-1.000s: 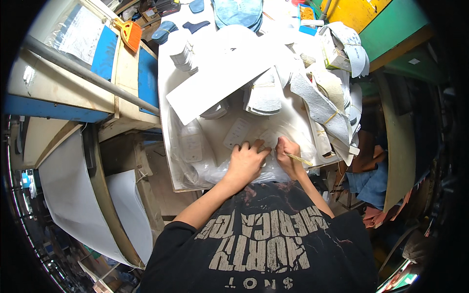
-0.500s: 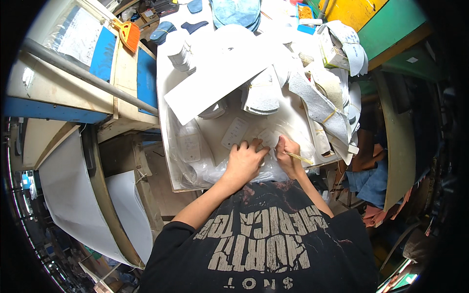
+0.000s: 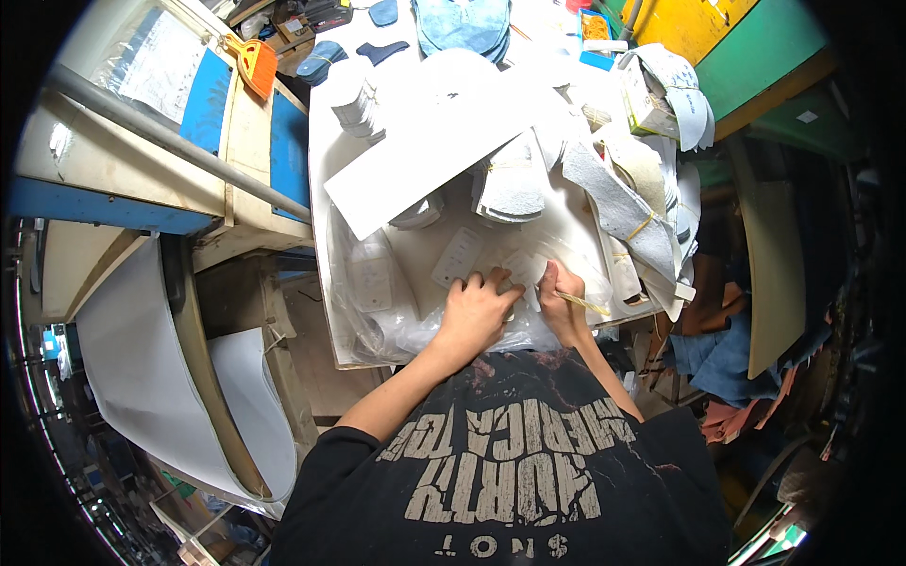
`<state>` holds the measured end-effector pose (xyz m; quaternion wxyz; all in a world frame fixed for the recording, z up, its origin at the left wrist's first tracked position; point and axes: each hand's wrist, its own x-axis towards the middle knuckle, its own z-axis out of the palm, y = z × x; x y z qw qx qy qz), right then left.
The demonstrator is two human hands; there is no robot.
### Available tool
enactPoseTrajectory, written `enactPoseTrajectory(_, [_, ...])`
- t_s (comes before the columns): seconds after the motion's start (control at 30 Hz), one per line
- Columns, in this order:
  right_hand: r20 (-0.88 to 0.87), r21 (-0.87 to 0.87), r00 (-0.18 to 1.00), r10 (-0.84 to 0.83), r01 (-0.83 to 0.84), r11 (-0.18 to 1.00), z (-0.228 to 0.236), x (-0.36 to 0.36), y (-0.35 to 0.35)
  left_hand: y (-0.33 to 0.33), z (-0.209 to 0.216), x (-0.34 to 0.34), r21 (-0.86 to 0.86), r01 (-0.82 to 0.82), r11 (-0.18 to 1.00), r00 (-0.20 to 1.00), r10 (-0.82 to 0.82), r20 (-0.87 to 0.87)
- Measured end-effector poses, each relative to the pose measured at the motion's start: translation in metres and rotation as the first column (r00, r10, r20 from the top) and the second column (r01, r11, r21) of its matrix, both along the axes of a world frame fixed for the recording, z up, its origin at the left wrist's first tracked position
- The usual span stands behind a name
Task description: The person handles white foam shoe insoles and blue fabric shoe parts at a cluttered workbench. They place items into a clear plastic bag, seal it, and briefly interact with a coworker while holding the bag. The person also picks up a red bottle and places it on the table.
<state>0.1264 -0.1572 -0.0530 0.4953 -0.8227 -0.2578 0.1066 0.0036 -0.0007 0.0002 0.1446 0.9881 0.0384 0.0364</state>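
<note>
My left hand (image 3: 479,307) rests low on the white tabletop with bent fingers over clear plastic; what lies under its fingertips is hidden. Close beside it, my right hand (image 3: 563,304) is closed with the thumb up. From it sticks a thin yellowish strip (image 3: 593,304), pen-like or a stretched band; I cannot tell which. Between the hands and just beyond shows a pale piece (image 3: 521,264) with faint marks. A white marked card (image 3: 457,256) lies beyond my left fingers. Clear plastic wrap (image 3: 415,332) spreads under and left of my hands.
A long white board (image 3: 425,170) slants over banded stacks of white pieces (image 3: 511,184). Grey fabric pieces (image 3: 618,203) heap at the right. Blue denim pieces (image 3: 462,26) lie at the far edge. A metal pipe (image 3: 179,141) runs along the left, near an orange dustpan (image 3: 253,66).
The view has shifted slightly. Both hands stay almost in place, with the right thumb and the pale piece between the hands moving a little.
</note>
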Motion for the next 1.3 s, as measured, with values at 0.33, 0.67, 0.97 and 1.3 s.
enactPoseTrajectory(0.33, [-0.002,0.014,0.998,-0.061,0.061,0.998,-0.0011,0.0004,0.0022,-0.0002,-0.0005,-0.0001,-0.017,-0.001,1.000,1.000,0.001,0.002])
enactPoseTrajectory(0.67, [0.132,0.006,0.991,-0.028,0.028,1.000,0.0006,0.0011,0.0031,-0.0001,0.0004,-0.0005,-0.027,-0.005,1.000,1.000,0.005,0.003])
enactPoseTrajectory(0.97, [0.070,-0.033,0.994,-0.081,0.083,0.996,-0.0012,0.0017,0.0025,-0.0004,-0.0006,0.0000,-0.035,-0.013,0.999,1.000,0.013,0.011])
enactPoseTrajectory(1.3, [-0.047,-0.003,0.994,-0.094,0.094,0.996,0.0053,0.0034,-0.0002,-0.0001,-0.0007,-0.0010,-0.038,-0.001,0.999,1.000,0.001,-0.016])
